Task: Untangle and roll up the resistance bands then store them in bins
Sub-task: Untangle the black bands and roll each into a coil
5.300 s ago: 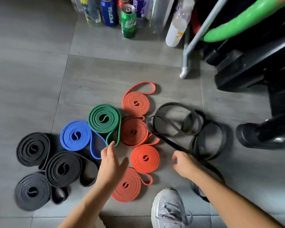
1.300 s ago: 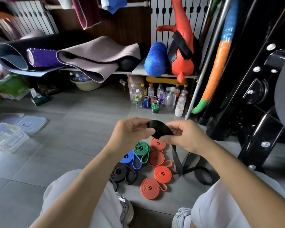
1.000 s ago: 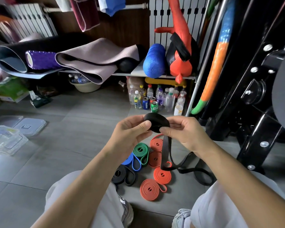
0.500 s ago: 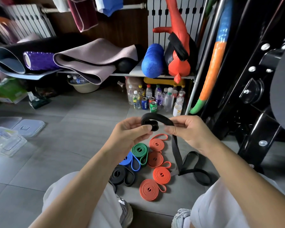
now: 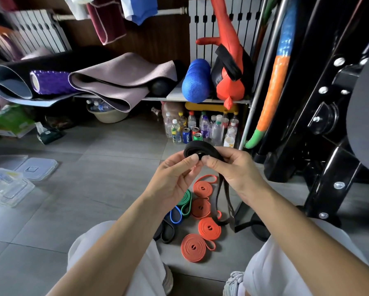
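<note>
Head view: L hand [image 5: 175,178] & R hand [image 5: 232,169] both pinch black band [image 5: 197,149] coil btwn them, tail hanging below R. Prob soft, springy, so grip coil edges firmly. Below hands: rolled bands [image 5: 201,207]; far left: bins [image 5: 6,184].

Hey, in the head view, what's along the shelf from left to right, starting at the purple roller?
purple roller → mauve mat → black ball → blue roller → red bag

Four orange bands [image 5: 202,188], one green band [image 5: 185,200], one blue band [image 5: 172,217], one raised black band [image 5: 193,148].
</note>
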